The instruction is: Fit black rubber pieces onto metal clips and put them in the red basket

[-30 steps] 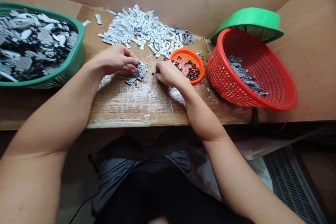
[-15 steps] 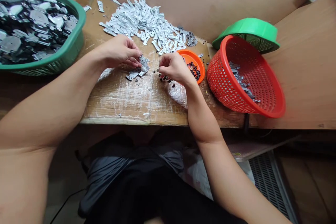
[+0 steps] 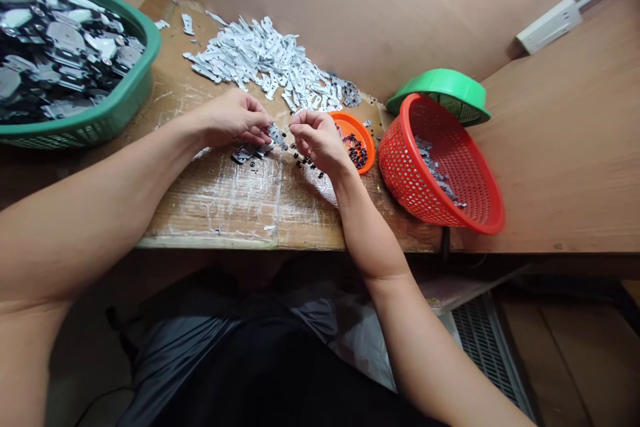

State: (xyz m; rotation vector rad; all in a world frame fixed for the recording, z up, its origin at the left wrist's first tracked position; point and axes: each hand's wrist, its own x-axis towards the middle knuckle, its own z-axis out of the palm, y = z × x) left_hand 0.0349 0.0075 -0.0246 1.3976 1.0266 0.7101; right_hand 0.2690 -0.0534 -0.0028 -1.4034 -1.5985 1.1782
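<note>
My left hand (image 3: 247, 121) pinches a small grey metal plate (image 3: 277, 137) with holes in it, held a little above the table. Under those fingers lie more metal parts (image 3: 244, 153), partly hidden by the hand. Just to the right, my right hand (image 3: 320, 139) is closed with thumb and forefinger together, close to the plate's end; whatever sits in the pinch is too small to make out. Small black pieces (image 3: 305, 161) are scattered below the right hand. Beside it, an orange dish (image 3: 369, 147) holds several more dark pieces.
A heap of pale metal parts (image 3: 260, 57) lies at the back of the table. At left stands a green basket (image 3: 150, 47) full of metal assemblies. A tilted red basket (image 3: 405, 180) with grey parts is at right, a bright green basket (image 3: 440, 83) behind it. The table edge (image 3: 250, 243) runs in front.
My right hand has come up from the scattered black pieces towards the plate. The plate in my left hand now points more to the right. The whole view has shifted slightly.
</note>
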